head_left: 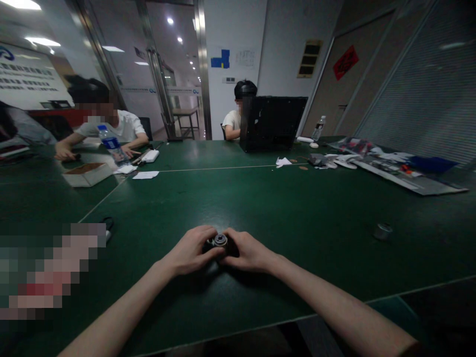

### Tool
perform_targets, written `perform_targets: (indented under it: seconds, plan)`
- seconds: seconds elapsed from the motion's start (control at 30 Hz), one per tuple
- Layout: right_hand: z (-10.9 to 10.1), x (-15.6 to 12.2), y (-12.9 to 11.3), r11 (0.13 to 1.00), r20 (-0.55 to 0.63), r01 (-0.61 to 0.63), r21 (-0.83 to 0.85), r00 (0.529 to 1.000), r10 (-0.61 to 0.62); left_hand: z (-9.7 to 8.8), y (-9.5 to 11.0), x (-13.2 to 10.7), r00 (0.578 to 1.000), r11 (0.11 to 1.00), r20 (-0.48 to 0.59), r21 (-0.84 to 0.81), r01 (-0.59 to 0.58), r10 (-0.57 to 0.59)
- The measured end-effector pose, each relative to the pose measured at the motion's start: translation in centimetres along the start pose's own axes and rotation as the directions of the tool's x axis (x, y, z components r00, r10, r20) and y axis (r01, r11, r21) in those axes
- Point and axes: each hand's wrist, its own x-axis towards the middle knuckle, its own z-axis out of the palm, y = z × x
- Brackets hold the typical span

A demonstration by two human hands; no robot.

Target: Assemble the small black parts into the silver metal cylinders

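Both of my hands meet on the green table (260,198) near its front edge. Between them sits a small dark object with a round silver-grey top (220,241). My left hand (191,249) curls round its left side, fingers closed against it. My right hand (248,252) wraps its right side the same way. Most of the object is hidden by my fingers, so I cannot make out its full shape.
A small grey cylinder (383,231) stands alone at the right. A black cable loop (108,224) lies at the left. Farther back are a cardboard box (88,173), a water bottle (112,144), a black laptop (272,123), papers and two seated people.
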Motion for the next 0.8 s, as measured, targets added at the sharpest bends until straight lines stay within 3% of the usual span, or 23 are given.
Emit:
perform_targets:
  seconds: [0.8]
  plan:
    - [-0.12,0.03,0.07,1.000,0.018,0.001,0.000,1.000,-0.001,0.04,0.13,-0.10,0.999,0.999,-0.025,0.017,-0.029,0.029]
